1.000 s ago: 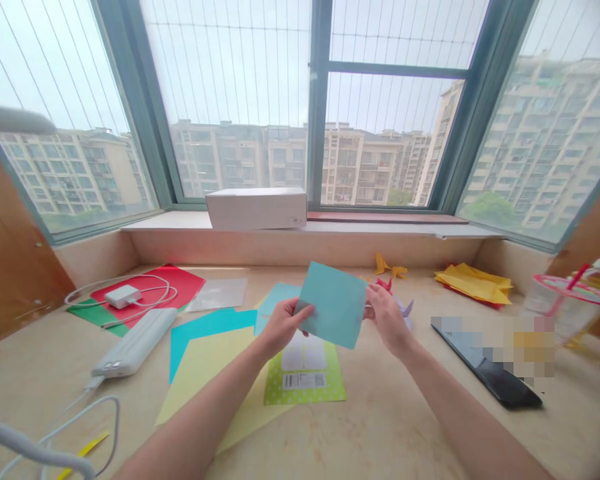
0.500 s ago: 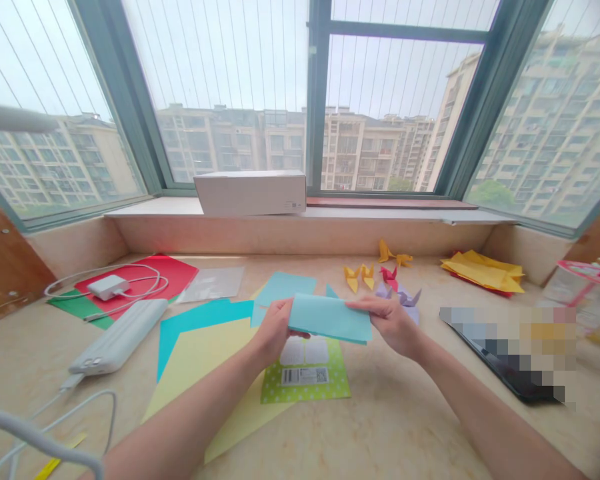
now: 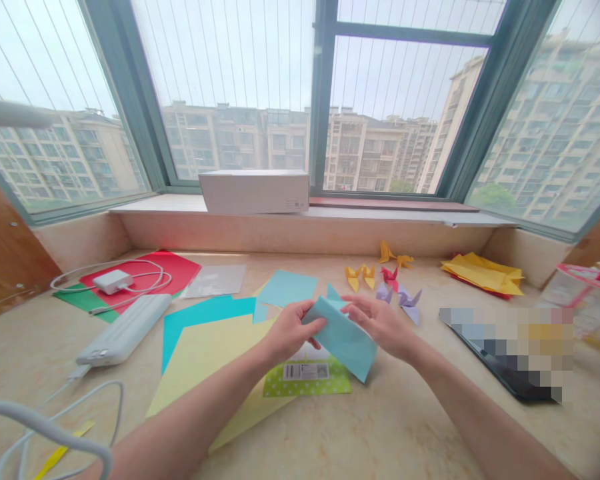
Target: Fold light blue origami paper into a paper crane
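Observation:
A folded sheet of light blue paper (image 3: 347, 340) is held slantwise above the table, its lower right corner pointing down toward me. My left hand (image 3: 297, 327) pinches its upper left end, thumb on top. My right hand (image 3: 377, 323) is at its upper right edge, fingers bent against the paper; part of that grip is hidden. Beneath lies a green dotted paper packet (image 3: 307, 387) with a barcode label, partly covered. Another light blue sheet (image 3: 290, 287) lies just beyond my left hand. A small light blue pointed piece (image 3: 331, 293) shows behind the held paper.
Yellow (image 3: 195, 360) and turquoise sheets (image 3: 180, 327) lie left, near a white power bank (image 3: 125, 330), charger (image 3: 113, 281) and cables. Folded paper cranes (image 3: 360, 275) stand behind my right hand. A phone (image 3: 500, 360) and yellow papers (image 3: 480, 273) are right. A white box (image 3: 255, 192) sits on the sill.
The light blue paper has turned from nearly level to slanting, its right end swinging down toward me. My right hand has shifted from its right end to its upper edge.

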